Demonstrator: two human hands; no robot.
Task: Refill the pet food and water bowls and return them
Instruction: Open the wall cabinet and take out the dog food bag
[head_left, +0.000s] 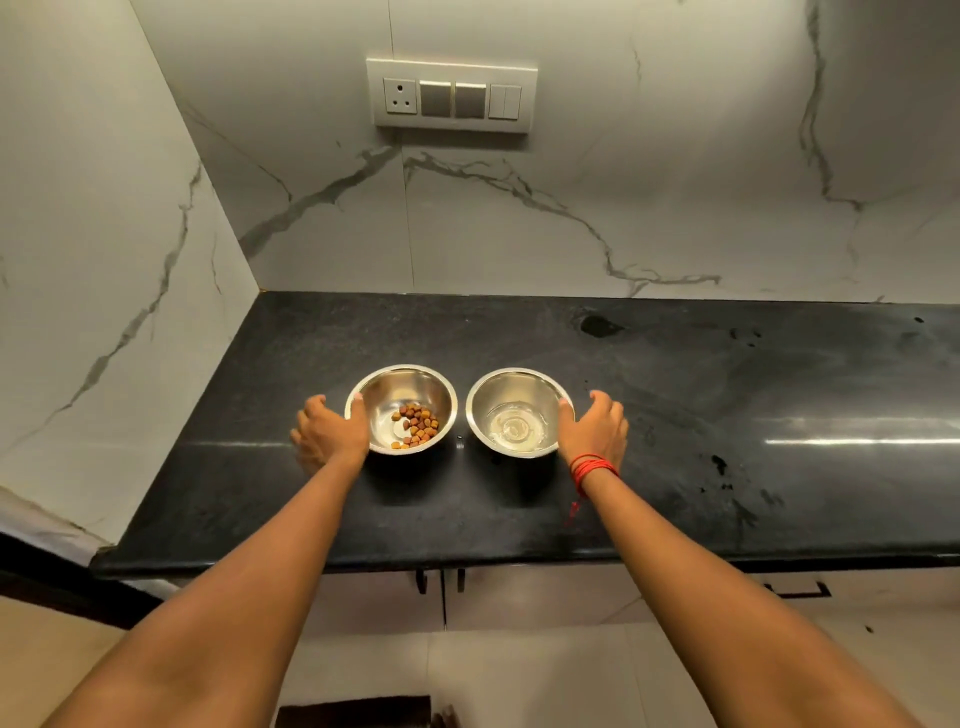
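**Both hands on the bowls, mid-frame**

Your left hand (330, 434) cups the food bowl (401, 409), thumb over its rim; your right hand (595, 428) grips the water bowl (519, 412) likewise, likely to lift both level. Bowls sit side by side on the counter (675, 415), the switch panel (451, 96) on the wall above.

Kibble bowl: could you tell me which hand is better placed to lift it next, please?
Left. The left hand already cups the kibble bowl, thumb over its rim; the right hand is at the water bowl.
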